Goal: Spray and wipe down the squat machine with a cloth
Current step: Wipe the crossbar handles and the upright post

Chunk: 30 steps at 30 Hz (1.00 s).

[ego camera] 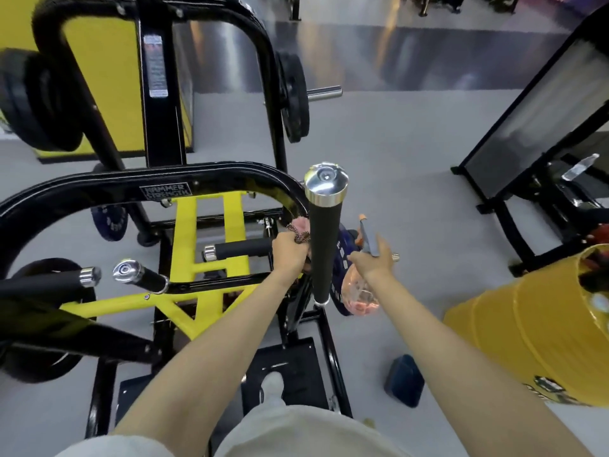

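The squat machine (204,225) has a black and yellow frame with several black padded handles. My left hand (290,250) grips a pink cloth (298,225) against the frame, just left of the upright handle (324,245) with its chrome cap. My right hand (370,258) holds a spray bottle (361,291) by its grey trigger head, right of that handle. The bottle's clear body hangs below the hand with pinkish liquid inside. Its nozzle points up and away from me.
Black weight plates (293,97) hang on the machine's pegs. A yellow barrel (534,328) stands at the right, and a dark blue object (404,379) lies on the grey floor beside it. Another black machine (540,133) stands at the far right. My foot (273,385) rests on the black footplate.
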Motion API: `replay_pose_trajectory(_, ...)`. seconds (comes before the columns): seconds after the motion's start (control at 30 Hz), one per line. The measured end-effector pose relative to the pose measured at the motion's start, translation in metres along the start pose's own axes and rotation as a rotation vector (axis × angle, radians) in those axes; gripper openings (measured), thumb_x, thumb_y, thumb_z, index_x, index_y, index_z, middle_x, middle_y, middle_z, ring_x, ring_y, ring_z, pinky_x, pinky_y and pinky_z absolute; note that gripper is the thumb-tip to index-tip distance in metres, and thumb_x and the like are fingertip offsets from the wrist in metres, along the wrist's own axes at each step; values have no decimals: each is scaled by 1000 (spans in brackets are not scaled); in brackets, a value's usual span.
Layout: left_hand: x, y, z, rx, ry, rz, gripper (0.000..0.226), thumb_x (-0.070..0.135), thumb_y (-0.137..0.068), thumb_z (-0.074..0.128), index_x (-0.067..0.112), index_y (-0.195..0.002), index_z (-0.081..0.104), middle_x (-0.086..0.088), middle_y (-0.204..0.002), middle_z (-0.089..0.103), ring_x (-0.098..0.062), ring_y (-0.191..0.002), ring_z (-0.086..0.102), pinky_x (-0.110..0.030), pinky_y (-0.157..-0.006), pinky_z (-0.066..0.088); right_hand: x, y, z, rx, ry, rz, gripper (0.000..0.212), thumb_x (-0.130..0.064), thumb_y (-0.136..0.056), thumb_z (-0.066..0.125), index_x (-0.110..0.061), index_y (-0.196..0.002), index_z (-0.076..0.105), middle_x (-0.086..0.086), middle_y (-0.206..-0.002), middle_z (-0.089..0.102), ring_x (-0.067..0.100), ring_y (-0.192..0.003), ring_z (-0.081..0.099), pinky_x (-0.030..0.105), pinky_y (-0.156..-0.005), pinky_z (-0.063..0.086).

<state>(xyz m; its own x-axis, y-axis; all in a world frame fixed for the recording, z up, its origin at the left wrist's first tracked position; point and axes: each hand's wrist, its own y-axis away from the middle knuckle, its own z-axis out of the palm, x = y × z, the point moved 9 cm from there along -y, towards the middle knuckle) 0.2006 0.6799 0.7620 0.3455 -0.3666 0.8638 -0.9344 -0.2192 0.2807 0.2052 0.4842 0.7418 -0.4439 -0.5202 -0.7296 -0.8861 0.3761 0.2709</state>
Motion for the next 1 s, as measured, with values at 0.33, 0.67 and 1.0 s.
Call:
replay_pose_trajectory(0.33, -1, 12, 13, -181, -271, 565, 23, 5, -87, 65, 22, -102, 69, 7, -104, 67, -10, -96, 59, -20, -85, 49, 27, 5, 7, -45, 0, 60, 20, -7, -78, 68, -18, -90, 57, 6, -84, 63, 28, -81, 63, 45, -80, 55)
replay_pose_trajectory(0.67, -7, -7, 39, -328, -541, 672, 13, 26, -91, 64, 33, -102, 63, 23, -96, 62, 5, -89, 57, -18, -88, 49, 45, 18, -2, -89, -58, 102, 23, -1, -73, 61, -20, -85, 57, 2, -78, 62, 27, -77, 61, 38, -77, 53)
replay_pose_trajectory(1.0, -79, -19, 23, -63, -304, 303, 23, -2, -90, 52, 8, -106, 66, 3, -89, 58, -7, -82, 64, -19, -72, 49, 40, 10, 5, -100, -64, 133, 27, -3, -77, 69, -21, -93, 58, 6, -90, 63, 30, -89, 61, 35, -79, 50)
